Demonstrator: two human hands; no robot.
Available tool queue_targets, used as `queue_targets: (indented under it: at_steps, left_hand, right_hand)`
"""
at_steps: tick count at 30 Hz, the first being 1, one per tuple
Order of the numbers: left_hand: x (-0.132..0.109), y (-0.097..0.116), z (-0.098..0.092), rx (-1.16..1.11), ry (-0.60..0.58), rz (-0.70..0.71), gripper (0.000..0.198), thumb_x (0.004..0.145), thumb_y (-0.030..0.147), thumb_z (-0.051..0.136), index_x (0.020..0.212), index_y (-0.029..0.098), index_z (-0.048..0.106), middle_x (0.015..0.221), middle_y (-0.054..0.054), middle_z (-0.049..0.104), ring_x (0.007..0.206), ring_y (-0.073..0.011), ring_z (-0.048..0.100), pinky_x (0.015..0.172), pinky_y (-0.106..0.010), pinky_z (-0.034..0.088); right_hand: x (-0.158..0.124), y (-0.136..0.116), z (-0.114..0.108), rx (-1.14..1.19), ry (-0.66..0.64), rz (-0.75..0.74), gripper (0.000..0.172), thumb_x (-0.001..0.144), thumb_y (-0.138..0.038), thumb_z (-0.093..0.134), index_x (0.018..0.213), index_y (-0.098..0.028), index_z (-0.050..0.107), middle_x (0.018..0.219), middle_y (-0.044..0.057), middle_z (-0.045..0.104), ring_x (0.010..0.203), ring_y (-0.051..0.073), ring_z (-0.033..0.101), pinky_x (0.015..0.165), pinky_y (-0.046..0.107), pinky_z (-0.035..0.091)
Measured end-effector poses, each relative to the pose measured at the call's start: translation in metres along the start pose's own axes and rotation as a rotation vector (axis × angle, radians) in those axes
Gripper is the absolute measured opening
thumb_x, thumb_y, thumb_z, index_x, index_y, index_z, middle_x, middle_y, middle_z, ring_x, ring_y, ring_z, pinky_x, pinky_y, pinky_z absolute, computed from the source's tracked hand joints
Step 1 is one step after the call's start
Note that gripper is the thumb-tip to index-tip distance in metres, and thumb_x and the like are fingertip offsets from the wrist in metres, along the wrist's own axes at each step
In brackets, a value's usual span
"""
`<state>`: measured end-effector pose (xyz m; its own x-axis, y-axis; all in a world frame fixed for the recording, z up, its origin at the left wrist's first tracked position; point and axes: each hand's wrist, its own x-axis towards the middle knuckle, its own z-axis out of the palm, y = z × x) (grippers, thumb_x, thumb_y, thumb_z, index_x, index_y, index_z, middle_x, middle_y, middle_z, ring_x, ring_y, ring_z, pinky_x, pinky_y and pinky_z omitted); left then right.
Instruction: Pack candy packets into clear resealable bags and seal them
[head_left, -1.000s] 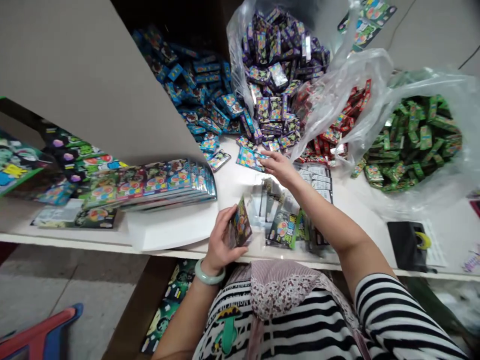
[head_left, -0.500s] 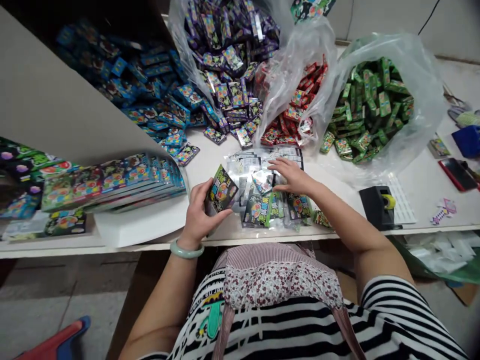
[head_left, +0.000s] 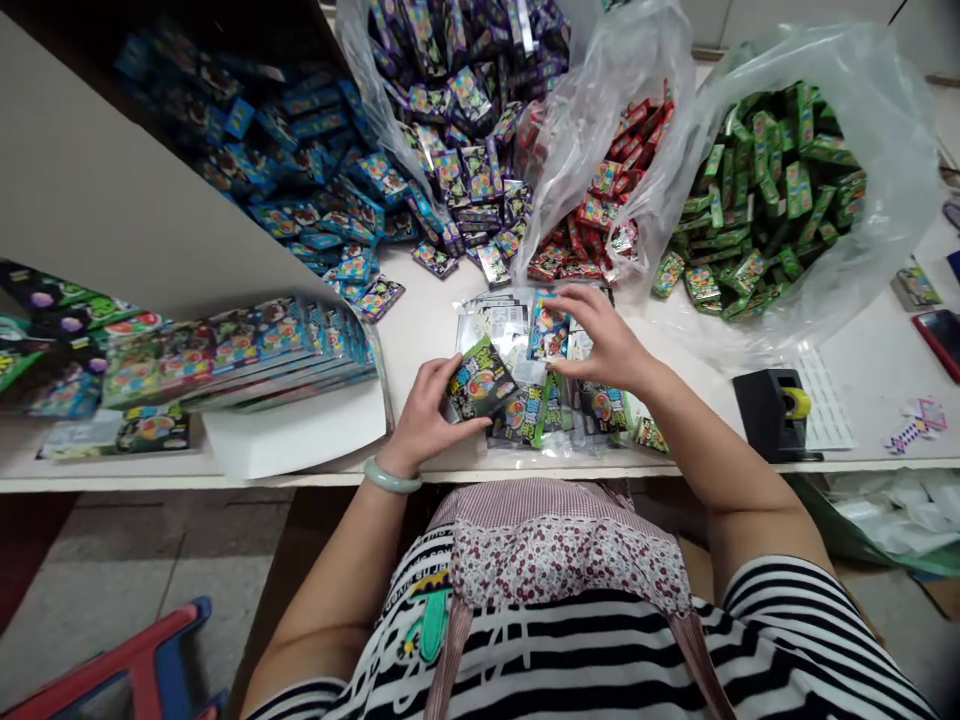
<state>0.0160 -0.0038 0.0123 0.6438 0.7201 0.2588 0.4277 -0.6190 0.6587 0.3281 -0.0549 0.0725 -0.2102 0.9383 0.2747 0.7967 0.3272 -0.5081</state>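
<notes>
A person seated at a white table (head_left: 862, 350) sorts small printed packets. The left hand (head_left: 427, 405) is closed around a dark green packet (head_left: 480, 382), gripped between thumb and fingers, tilted, just above the table's near edge. The right hand (head_left: 607, 340) pinches a blue packet (head_left: 549, 330) at its fingertips, held over a spread of clear sleeves (head_left: 499, 320) lying flat at the middle of the near edge. More green-printed packets (head_left: 592, 405) lie beneath the right wrist.

Judging by this, the step in hand looks like gathering one packet of each kind into a set; the next move likely calls for bringing the blue packet against the green one, edges squared, without dragging the loose sleeves.

Along the far edge sit heaps of small boxes: blue ones (head_left: 315, 160) loose at the left, then purple (head_left: 465, 110), red (head_left: 600, 215) and green (head_left: 772, 190) in clear plastic bags. A row of finished packs (head_left: 247, 345) leans at the left end beside a cardboard flap (head_left: 112, 190). A black tape dispenser (head_left: 772, 410) stands near the right of the near edge.
</notes>
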Motion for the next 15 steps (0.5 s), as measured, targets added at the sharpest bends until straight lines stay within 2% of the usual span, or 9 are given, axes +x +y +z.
queue_targets:
  at_steps: [3,8,12,15]
  left_hand:
    - [0.006,0.000,0.007,0.036,-0.038,0.090,0.093,0.072,0.056,0.079,0.150,0.023,0.038,0.130,-0.013,0.050,0.124,-0.0324,0.052,0.109,-0.053,0.045]
    - [0.006,0.001,0.011,0.083,-0.092,0.187,0.098,0.072,0.057,0.079,0.152,0.024,0.034,0.131,-0.015,0.049,0.122,-0.0336,0.053,0.105,-0.053,0.048]
    - [0.004,0.006,0.012,0.059,-0.136,0.180,0.096,0.072,0.056,0.079,0.152,0.026,0.035,0.132,-0.014,0.050,0.122,-0.0338,0.052,0.106,-0.054,0.047]
    - [0.006,0.011,0.012,0.013,-0.156,0.198,0.097,0.071,0.056,0.079,0.152,0.026,0.035,0.131,-0.013,0.050,0.121,-0.0324,0.053,0.104,-0.052,0.049]
  right_hand:
    - [-0.004,-0.021,-0.017,-0.114,-0.151,-0.085,0.070,0.078,-0.036,0.077,0.141,-0.033,0.048,0.146,0.009,0.048,0.134,0.038,0.041,0.113,0.059,0.034]
    - [-0.008,-0.034,-0.018,-0.195,-0.362,-0.123,0.066,0.074,-0.033,0.082,0.135,-0.029,0.058,0.140,0.011,0.054,0.125,0.039,0.047,0.103,0.057,0.043]
    - [-0.011,-0.033,-0.014,-0.147,-0.425,-0.155,0.064,0.073,-0.037,0.083,0.132,-0.028,0.062,0.133,0.012,0.058,0.120,0.037,0.050,0.100,0.055,0.046]
    - [-0.010,-0.032,-0.013,-0.046,-0.438,-0.159,0.067,0.074,-0.038,0.082,0.135,-0.024,0.058,0.133,0.014,0.057,0.123,0.035,0.050,0.104,0.054,0.045]
